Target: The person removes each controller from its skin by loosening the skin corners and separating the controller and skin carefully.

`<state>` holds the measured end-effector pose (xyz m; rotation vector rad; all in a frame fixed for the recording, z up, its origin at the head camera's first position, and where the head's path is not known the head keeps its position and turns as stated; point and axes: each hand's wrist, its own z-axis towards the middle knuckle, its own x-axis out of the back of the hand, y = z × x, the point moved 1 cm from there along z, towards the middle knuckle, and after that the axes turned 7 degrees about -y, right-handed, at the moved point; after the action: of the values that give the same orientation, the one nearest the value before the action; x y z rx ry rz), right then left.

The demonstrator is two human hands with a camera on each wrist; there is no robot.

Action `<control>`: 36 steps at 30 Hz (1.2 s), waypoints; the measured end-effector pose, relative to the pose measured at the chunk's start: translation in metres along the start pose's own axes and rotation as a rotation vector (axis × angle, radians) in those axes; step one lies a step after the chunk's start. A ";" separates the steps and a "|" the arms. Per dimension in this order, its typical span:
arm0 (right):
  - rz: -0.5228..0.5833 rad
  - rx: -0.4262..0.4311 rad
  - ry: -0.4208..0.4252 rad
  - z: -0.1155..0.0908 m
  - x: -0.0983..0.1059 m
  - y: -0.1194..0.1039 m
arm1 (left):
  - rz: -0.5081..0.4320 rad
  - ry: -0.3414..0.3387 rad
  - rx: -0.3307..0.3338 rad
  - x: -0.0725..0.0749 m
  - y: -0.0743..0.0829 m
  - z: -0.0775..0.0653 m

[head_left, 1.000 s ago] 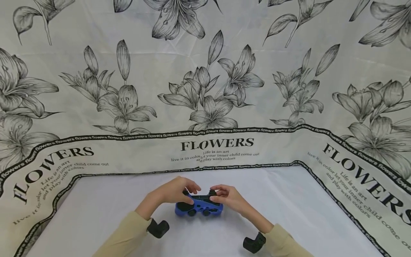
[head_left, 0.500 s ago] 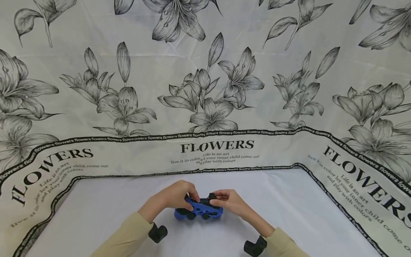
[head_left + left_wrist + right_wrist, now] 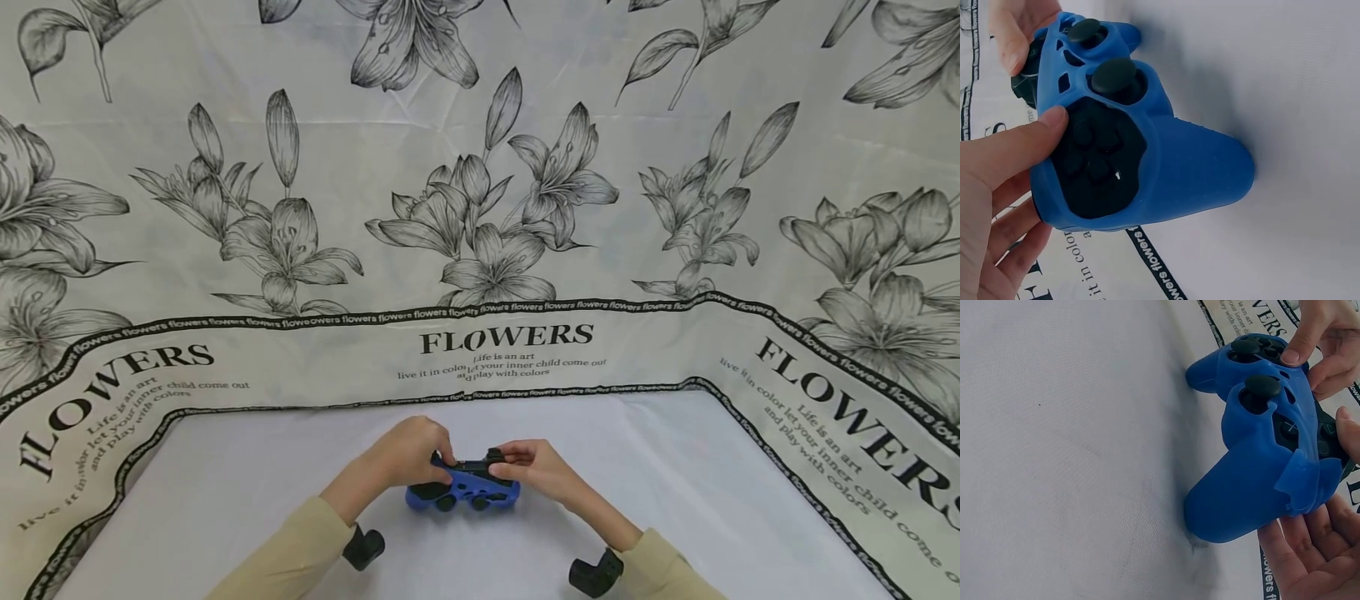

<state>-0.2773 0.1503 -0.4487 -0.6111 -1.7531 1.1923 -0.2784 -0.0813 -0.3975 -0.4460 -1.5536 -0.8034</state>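
A black game controller wears a blue rubbery cover, its handles down towards the white cloth. At the controller's right end the cover's edge is bunched and folded, leaving black body and part of the face buttons bare. On the left, the cover frames the direction pad. My left hand grips the left end, thumb on the front beside the direction pad and fingers behind. My right hand holds the right top corner between thumb and fingers. Both thumbsticks poke through the cover.
White cloth covers the table under the controller. Behind and on both sides hangs a flower-printed curtain with lettering along its lower band. Black wrist mounts sit at both cuffs.
My left hand's fingers have come down from above the controller's top edge and curled behind it. The right hand keeps its hold and has hardly moved.
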 end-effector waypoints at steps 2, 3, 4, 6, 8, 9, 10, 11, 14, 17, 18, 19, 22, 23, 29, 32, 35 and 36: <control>-0.001 -0.003 0.004 0.000 0.001 -0.001 | 0.022 0.019 0.009 0.000 0.001 0.000; 0.000 -0.004 0.006 0.000 0.001 0.000 | 0.031 0.028 0.010 0.000 0.002 -0.001; 0.002 -0.005 0.007 0.000 0.001 0.000 | 0.040 0.033 0.010 0.001 0.002 -0.001; 0.005 -0.005 0.005 0.001 0.001 0.001 | 0.055 0.045 0.000 0.001 0.004 -0.001; 0.009 0.002 -0.003 0.001 0.001 0.001 | 0.070 0.045 -0.020 0.002 0.005 0.000; 0.011 0.007 -0.008 0.001 0.001 0.001 | 0.074 0.039 -0.029 0.003 0.005 0.000; 0.015 0.010 -0.014 0.000 0.001 0.001 | 0.073 0.028 -0.041 0.003 0.005 0.001; 0.011 0.015 -0.020 0.000 0.001 0.001 | 0.064 0.011 -0.053 0.004 0.005 0.002; 0.000 0.021 -0.037 -0.001 0.001 0.001 | -0.010 -0.070 -0.090 0.006 0.004 0.006; -0.002 0.020 -0.055 -0.003 0.001 0.001 | -0.113 -0.154 -0.145 0.009 0.002 0.010; 0.000 0.021 -0.062 -0.003 0.001 0.002 | -0.139 -0.176 -0.164 0.010 0.001 0.012; 0.003 0.023 -0.068 -0.003 0.001 0.002 | -0.163 -0.197 -0.179 0.010 0.000 0.013; 0.012 0.033 -0.080 -0.003 -0.001 0.004 | -0.217 -0.247 -0.210 0.012 -0.003 0.015; 0.014 0.036 -0.080 -0.002 -0.001 0.005 | -0.232 -0.259 -0.214 0.012 -0.004 0.016; 0.015 0.043 -0.069 -0.003 -0.003 0.004 | -0.361 -0.294 -0.224 0.011 -0.009 0.018; 0.008 0.049 -0.068 -0.004 -0.004 0.003 | -0.432 -0.310 -0.244 0.010 -0.011 0.018; -0.003 0.047 -0.066 -0.004 -0.004 0.003 | -0.478 -0.324 -0.261 0.009 -0.013 0.017; -0.008 0.047 -0.066 -0.004 -0.004 0.003 | -0.485 -0.326 -0.263 0.009 -0.013 0.016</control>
<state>-0.2722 0.1506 -0.4524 -0.5418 -1.7753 1.2578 -0.3003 -0.0800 -0.3920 -0.4077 -1.9014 -1.3727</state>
